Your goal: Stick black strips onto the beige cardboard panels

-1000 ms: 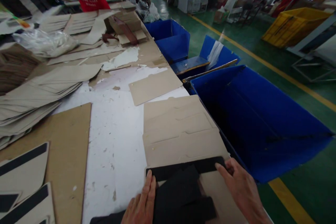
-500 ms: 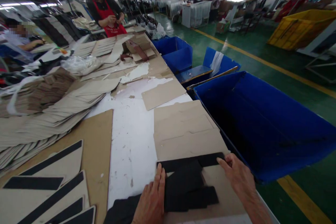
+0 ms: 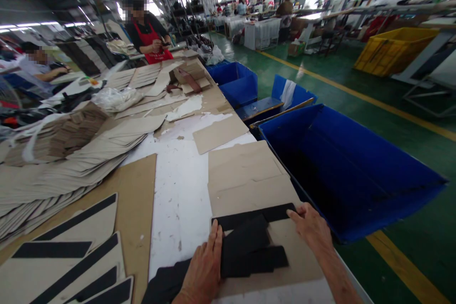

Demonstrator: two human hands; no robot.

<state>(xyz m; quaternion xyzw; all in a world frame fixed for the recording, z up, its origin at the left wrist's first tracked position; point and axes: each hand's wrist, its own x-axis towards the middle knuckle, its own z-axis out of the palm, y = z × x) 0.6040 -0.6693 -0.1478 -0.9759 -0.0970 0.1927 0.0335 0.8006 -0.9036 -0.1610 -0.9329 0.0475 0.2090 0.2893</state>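
My left hand [image 3: 204, 265] lies flat with fingers stretched out, pressing the left edge of a black fabric piece [image 3: 249, 244]. My right hand [image 3: 310, 229] rests on the right end of the same black piece, fingers extended and curled a little at the tips. The black piece lies on a grey-brown cardboard panel [image 3: 249, 185] at the near right of the white worktable [image 3: 178, 190]. Its long strip runs across between both hands, with folded black flaps below it.
A big blue bin [image 3: 352, 175] stands right of the table, smaller blue bins [image 3: 237, 83] behind it. Stacked cardboard cut-outs [image 3: 71, 161] and black-striped panels [image 3: 67, 251] fill the left side. A person in a red apron [image 3: 151, 38] works at the far end.
The camera has tilted upward, showing more of the hall. Both hands stay on the black piece, which has shifted slightly nearer and left in view.
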